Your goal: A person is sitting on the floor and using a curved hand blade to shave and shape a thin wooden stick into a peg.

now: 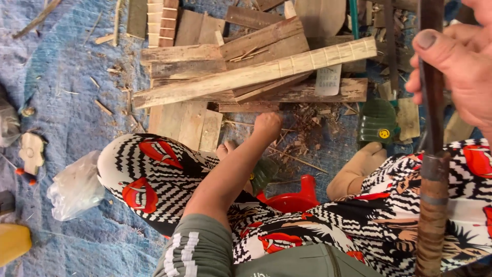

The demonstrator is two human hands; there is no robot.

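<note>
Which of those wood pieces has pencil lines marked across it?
The long pale strip lying slanted on top of the pile, just beyond the left hand. It has evenly spaced cross marks; the other boards look unmarked.

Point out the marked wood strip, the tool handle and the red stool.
marked wood strip point(256, 73), head view, middle of its length
tool handle point(432, 205), head view, wrapped lower part
red stool point(294, 197), head view, visible rim

This is a makeshift woodworking spot set up on the ground, not at a bench. A blue tarp point(77, 102) covers the floor, and a pile of rough planks point(241, 66) lies on it. Wood chips and splinters point(307, 123) are strewn just beside the planks, and a clear plastic bag point(74, 187) sits well left of them.
</note>
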